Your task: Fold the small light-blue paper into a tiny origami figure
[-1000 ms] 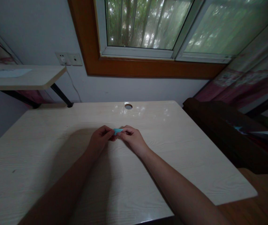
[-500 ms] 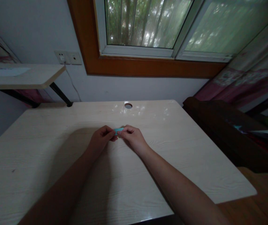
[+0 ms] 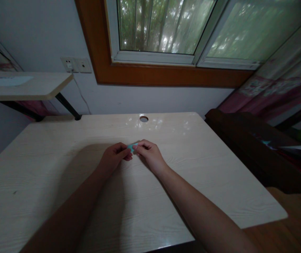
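A small, flat turquoise piece (image 3: 131, 147), perhaps folded paper, is held between both hands over the middle of the table. My left hand (image 3: 115, 153) pinches its left end between thumb and fingers. Its right end is gripped by my right hand (image 3: 147, 151), with the thumb pressed on top. The fingers cover much of the piece, so its full shape and exact kind are hidden. Below it lies the pale wood-grain table (image 3: 166, 196).
A raised shelf (image 3: 52, 84) on black legs stands at the back left, with a paper sheet (image 3: 8, 81) on it. A round cable hole (image 3: 144, 119) is near the table's back edge. Dark brown furniture (image 3: 245, 140) borders the right side, below a curtain (image 3: 276, 77).
The turquoise piece has tilted and looks shorter between the fingers. My right thumb has shifted slightly over it; both arms stay almost in place.
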{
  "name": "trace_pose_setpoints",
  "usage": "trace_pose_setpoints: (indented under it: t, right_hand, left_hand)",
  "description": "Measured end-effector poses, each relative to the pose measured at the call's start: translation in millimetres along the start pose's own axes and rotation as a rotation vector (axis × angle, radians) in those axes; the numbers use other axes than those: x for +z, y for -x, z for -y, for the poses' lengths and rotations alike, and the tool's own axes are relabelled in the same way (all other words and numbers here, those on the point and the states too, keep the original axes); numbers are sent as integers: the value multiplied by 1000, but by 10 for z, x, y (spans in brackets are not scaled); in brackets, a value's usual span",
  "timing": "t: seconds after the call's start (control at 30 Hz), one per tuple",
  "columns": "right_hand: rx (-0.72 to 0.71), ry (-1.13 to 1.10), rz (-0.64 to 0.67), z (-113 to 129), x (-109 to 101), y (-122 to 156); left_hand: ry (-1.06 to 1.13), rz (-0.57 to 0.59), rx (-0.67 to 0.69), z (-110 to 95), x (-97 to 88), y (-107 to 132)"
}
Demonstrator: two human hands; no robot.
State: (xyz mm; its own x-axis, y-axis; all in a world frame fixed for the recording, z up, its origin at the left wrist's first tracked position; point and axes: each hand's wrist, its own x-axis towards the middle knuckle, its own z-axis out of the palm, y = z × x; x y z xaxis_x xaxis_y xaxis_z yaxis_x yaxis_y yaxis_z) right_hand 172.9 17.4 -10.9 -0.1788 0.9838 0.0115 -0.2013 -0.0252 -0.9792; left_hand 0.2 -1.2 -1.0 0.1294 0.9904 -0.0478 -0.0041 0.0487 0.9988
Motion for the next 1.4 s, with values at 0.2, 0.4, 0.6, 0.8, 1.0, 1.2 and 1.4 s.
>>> trace_pose_setpoints:
  t: [0.2,0.4,0.6,0.8,1.0,1.2,1.4]
  right_hand:
    - [-93,3,-29,46,0,11]
    - [-181,78,-42,80,-13,22]
    - [-196,132,-44,81,-16,19]
    - [-249,254,-31,38,-20,28]
    - [-295,313,-45,24,-12,21]
    - [-350,337,-92,85,22,36]
    - [-439,361,-210,165,14,73]
  left_hand:
    - [-13,4,11,-3,7,2]
    - [-21,-13,16,8,12,-8]
    - [10,4,12,8,9,-19]
    - [-81,5,7,-2,7,-7]
    - [-82,-23,28,-17,25,-3]
    - [-83,-57,87,52,9,-44]
    - [5,-223,203,108,6,-100]
